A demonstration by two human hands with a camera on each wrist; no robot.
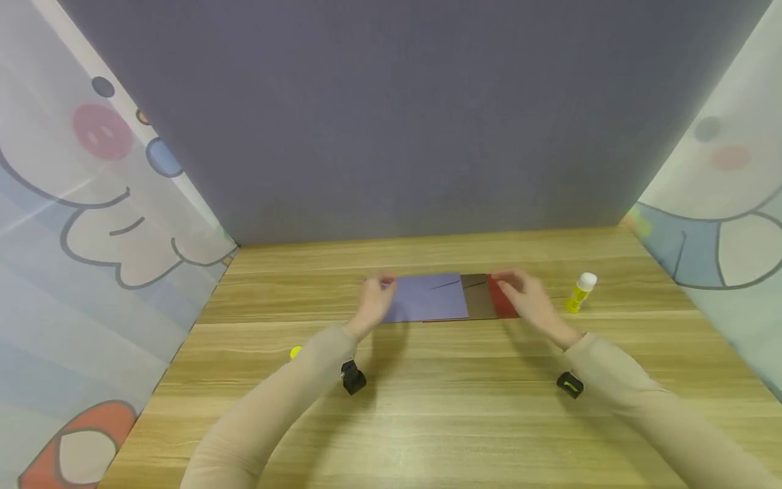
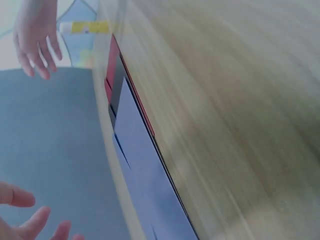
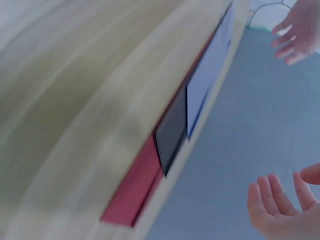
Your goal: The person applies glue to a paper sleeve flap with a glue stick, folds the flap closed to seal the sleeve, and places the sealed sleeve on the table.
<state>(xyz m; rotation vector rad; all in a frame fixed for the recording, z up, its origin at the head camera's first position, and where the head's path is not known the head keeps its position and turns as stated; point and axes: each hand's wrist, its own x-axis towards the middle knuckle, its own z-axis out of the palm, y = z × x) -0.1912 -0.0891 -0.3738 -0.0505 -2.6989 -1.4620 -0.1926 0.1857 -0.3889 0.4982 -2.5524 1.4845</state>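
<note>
A fan of overlapping envelopes lies flat on the wooden table: a purple one [image 1: 427, 300] on top at the left, a dark brown one [image 1: 480, 303] partly under it, and a red one [image 3: 134, 190] showing at the right end. My left hand [image 1: 371, 304] hovers at the purple envelope's left end, its fingers relaxed and apart from the paper in the left wrist view. Over the red end is my right hand [image 1: 530, 303]. The right wrist view shows its fingers loosely bent with nothing between them. Most of the lower envelopes is hidden beneath the purple one.
To the right of the envelopes stands a yellow glue stick [image 1: 581, 293] with a white cap. A small yellow round thing [image 1: 296, 352] lies by my left forearm, partly hidden. A grey panel [image 1: 415, 122] rises behind the table [image 1: 440, 421], with printed curtains at both sides.
</note>
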